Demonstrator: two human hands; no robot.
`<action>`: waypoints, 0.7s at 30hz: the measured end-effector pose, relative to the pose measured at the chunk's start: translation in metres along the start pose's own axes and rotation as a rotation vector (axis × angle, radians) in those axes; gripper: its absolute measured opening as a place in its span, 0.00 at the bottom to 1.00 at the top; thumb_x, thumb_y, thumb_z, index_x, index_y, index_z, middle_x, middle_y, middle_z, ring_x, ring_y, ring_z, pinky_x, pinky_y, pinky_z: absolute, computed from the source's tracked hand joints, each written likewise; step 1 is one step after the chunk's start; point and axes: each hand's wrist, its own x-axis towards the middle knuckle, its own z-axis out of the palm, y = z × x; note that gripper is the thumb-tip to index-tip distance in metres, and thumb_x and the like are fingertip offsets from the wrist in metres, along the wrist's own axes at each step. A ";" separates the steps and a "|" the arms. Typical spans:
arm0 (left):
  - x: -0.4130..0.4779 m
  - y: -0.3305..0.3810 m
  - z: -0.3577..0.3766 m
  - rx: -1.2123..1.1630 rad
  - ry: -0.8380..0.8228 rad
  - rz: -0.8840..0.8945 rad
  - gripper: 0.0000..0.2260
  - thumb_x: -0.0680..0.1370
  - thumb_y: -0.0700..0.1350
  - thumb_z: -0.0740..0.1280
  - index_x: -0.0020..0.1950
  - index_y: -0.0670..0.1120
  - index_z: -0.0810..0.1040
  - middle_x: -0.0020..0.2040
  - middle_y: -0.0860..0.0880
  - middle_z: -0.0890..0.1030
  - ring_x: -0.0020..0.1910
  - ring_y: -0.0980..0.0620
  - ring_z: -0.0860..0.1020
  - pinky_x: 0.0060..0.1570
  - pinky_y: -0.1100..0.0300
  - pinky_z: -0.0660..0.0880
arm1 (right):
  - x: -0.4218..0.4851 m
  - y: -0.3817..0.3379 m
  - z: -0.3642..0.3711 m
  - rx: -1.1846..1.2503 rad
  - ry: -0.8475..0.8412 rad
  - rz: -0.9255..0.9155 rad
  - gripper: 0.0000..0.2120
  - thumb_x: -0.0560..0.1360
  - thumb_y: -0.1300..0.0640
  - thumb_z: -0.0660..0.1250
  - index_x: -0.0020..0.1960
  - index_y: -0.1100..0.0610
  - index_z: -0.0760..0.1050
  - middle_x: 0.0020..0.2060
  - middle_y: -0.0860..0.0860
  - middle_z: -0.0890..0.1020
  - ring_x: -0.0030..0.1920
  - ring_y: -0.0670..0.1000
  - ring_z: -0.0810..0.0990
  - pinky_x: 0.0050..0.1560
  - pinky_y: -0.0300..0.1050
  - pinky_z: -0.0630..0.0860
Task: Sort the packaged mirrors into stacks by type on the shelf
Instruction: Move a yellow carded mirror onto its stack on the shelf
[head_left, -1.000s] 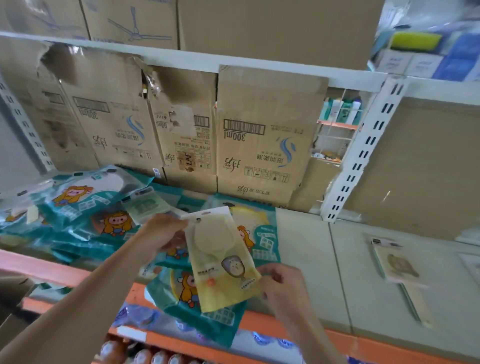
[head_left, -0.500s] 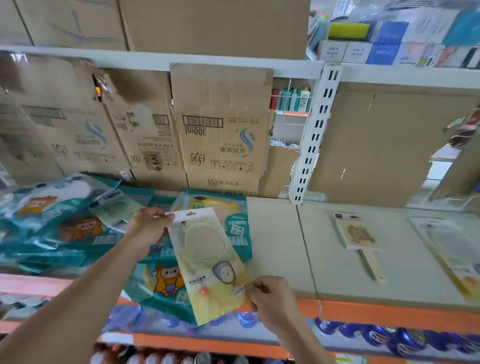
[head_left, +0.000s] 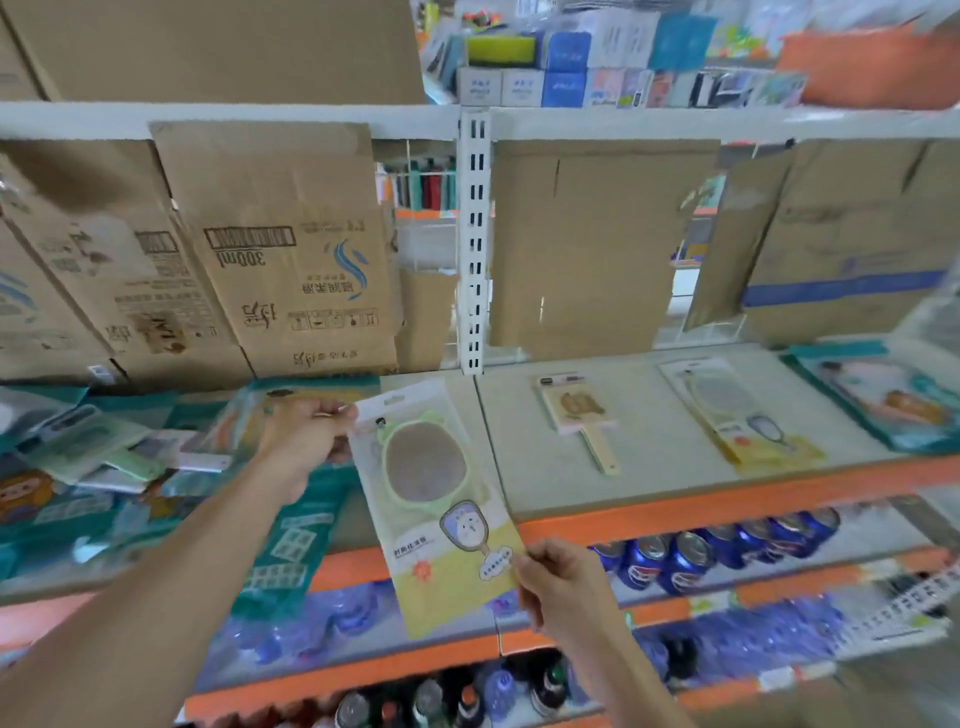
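Note:
I hold a yellow packaged mirror (head_left: 431, 499) with a green bear-eared frame in front of the shelf (head_left: 524, 467). My left hand (head_left: 306, 441) pinches its top left corner, and my right hand (head_left: 558, 582) pinches its lower right edge. On the shelf to the right lie a tan packaged mirror with a handle (head_left: 576, 415), a second yellow packaged mirror (head_left: 737, 410) and a teal packaged mirror (head_left: 883, 395) at the far right. A heap of teal and green packages (head_left: 104, 467) covers the shelf's left part.
Flattened cardboard boxes (head_left: 291, 270) line the shelf's back. A white slotted upright (head_left: 474, 239) divides the bays. Blue drink cans (head_left: 696, 556) and bottles fill the lower shelves behind the orange shelf edge (head_left: 727, 504). Small boxed goods sit on the top shelf (head_left: 571, 67).
My view has swung right, revealing more packages on the right bay. Both hands have carried the yellow mirror package rightward, toward the bay divider.

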 end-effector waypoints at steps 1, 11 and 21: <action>-0.004 0.002 0.011 0.001 -0.024 0.006 0.04 0.78 0.38 0.66 0.51 0.39 0.75 0.37 0.44 0.79 0.29 0.52 0.75 0.26 0.64 0.75 | -0.006 0.002 -0.008 0.006 0.021 -0.001 0.12 0.77 0.66 0.62 0.35 0.61 0.74 0.23 0.52 0.74 0.22 0.45 0.68 0.25 0.36 0.64; -0.038 0.017 0.124 -0.006 -0.251 0.111 0.07 0.77 0.37 0.67 0.41 0.43 0.72 0.31 0.46 0.75 0.19 0.60 0.72 0.22 0.69 0.71 | -0.064 0.019 -0.097 0.068 0.229 0.019 0.13 0.78 0.64 0.62 0.34 0.60 0.73 0.24 0.52 0.73 0.23 0.45 0.67 0.25 0.36 0.64; -0.061 0.041 0.237 0.046 -0.509 0.185 0.07 0.77 0.38 0.66 0.41 0.44 0.72 0.34 0.45 0.77 0.20 0.58 0.75 0.23 0.68 0.73 | -0.096 0.033 -0.170 0.119 0.491 0.035 0.13 0.78 0.61 0.64 0.35 0.58 0.74 0.24 0.52 0.74 0.23 0.48 0.68 0.26 0.40 0.66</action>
